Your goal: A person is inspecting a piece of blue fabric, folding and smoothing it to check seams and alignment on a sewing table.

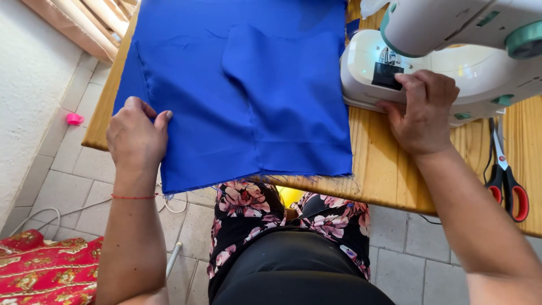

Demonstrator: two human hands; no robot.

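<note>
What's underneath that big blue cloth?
The blue cloth lies on a wooden table, whose bare top shows to its right and along the left edge. Its near edge overhangs the tiled floor. Anything under the cloth is hidden.

No packages, signs or lit screens are showing. The only candidates are sitting on the white sewing machine (451,62). A small dark rectangular patch (387,75) is lying right at the fingertips of the right hand (423,110), on their left side; whether it is a label or a panel cannot be told. A thin grey-green strip (485,20), perhaps a label, is sitting above and to the right of that hand, on the machine's upper arm.
</note>
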